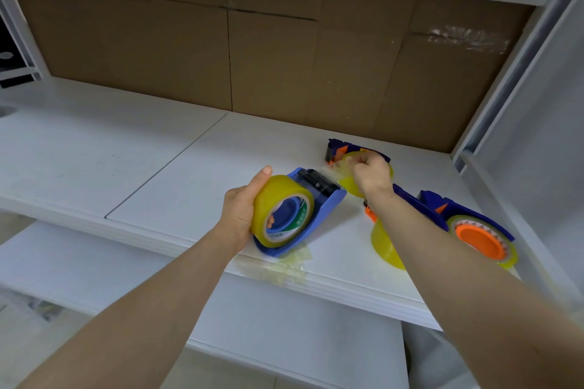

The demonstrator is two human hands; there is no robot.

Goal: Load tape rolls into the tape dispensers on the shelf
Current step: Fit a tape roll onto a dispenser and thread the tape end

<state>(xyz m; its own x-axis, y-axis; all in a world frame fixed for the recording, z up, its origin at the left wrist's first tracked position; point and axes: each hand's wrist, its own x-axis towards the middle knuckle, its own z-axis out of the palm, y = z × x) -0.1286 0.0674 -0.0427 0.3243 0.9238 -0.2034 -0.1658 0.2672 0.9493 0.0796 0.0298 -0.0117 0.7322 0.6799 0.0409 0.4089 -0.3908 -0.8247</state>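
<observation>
A light-blue tape dispenser point(319, 199) stands near the front edge of the white shelf point(158, 167), with a yellowish tape roll point(281, 199) seated on its hub. My left hand point(243, 208) grips that roll from the left, thumb along its top. My right hand point(371, 174) pinches the clear tape end point(335, 171) drawn out past the dispenser's cutter. Behind my right hand lies a dark-blue dispenser point(339, 148) with a roll. At the right lies another dark-blue dispenser point(448, 208) holding a roll on an orange hub point(478, 238).
A loose yellow tape roll point(384, 245) lies partly hidden under my right forearm. Crumpled tape scraps point(284, 270) stick at the shelf's front edge. Cardboard point(252, 57) backs the shelf, and a white upright point(505, 104) closes the right side. A lower shelf point(284, 325) lies beneath.
</observation>
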